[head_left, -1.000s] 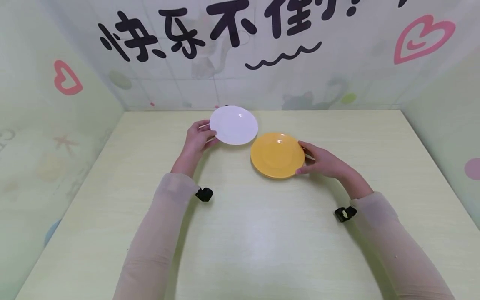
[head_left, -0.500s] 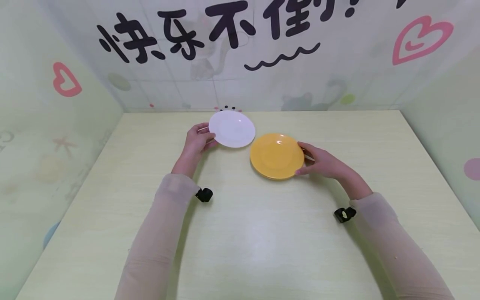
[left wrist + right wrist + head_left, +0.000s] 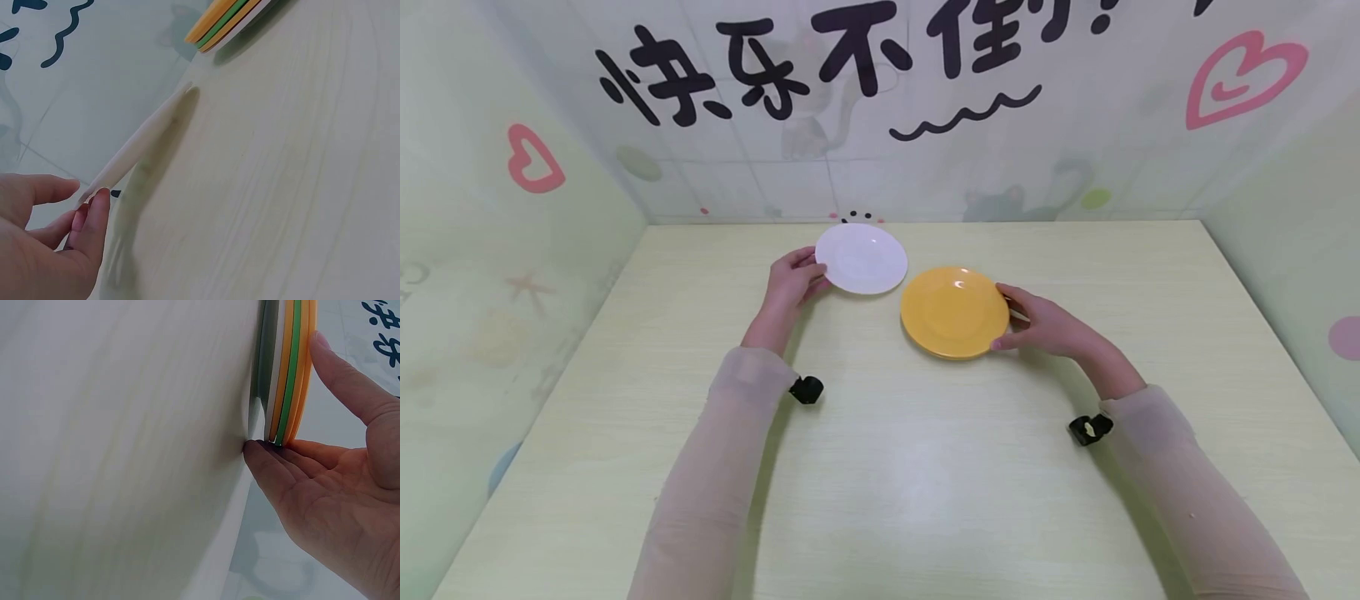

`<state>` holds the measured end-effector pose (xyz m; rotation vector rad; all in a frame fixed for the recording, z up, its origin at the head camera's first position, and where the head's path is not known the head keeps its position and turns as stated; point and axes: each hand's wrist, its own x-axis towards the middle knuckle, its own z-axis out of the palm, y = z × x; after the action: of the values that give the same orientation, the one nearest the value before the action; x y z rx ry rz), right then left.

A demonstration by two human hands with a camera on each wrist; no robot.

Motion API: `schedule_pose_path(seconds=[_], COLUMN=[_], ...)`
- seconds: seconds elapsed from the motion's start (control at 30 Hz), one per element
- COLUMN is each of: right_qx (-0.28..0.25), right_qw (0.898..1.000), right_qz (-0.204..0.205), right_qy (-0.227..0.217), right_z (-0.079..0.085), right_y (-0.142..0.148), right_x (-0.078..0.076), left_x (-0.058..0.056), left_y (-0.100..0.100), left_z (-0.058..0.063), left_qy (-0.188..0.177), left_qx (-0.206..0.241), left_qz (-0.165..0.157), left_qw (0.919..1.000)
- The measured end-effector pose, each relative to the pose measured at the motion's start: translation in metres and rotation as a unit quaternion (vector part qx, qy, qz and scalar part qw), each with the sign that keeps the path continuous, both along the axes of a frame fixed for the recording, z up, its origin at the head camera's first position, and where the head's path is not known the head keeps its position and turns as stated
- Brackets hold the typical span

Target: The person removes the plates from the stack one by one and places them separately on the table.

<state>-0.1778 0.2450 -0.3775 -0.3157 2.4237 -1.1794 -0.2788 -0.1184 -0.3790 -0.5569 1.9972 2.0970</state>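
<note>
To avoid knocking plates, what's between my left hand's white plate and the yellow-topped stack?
Just bare tabletop: head and left wrist views both show a narrow gap between the white plate and the yellow-topped stack.

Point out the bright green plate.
It's the bright green plate within the pile held by the right hand; its green rim shows between orange plates above and below it. The left hand holds a white plate.

A bare left hand (image 3: pixel 792 282) and right hand (image 3: pixel 1041 323) extend from long, pale pinkish-beige sleeves (image 3: pixel 696 483) with paler cuffs (image 3: pixel 751 372), a small black device (image 3: pixel 807 390) jutting inward from each.
</note>
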Motion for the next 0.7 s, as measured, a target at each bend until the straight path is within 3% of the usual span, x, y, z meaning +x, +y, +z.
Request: schedule_pose_path(seconds=[0.5,0.7], right_qx=[-0.004,-0.005], right_qw=[1.000,1.000], right_qz=[-0.001,0.000], right_qy=[-0.002,-0.003], right_z=[0.000,0.001], right_y=[0.001,0.000], right_x=[0.000,0.000], left_x=[0.006,0.008], left_y=[-0.009,-0.012], left_z=[0.000,-0.001], left_qy=[-0.003,-0.001], left_qx=[-0.033,-0.018], left_qz=[-0.007,-0.007], left_qw=[0.9994,0.9998])
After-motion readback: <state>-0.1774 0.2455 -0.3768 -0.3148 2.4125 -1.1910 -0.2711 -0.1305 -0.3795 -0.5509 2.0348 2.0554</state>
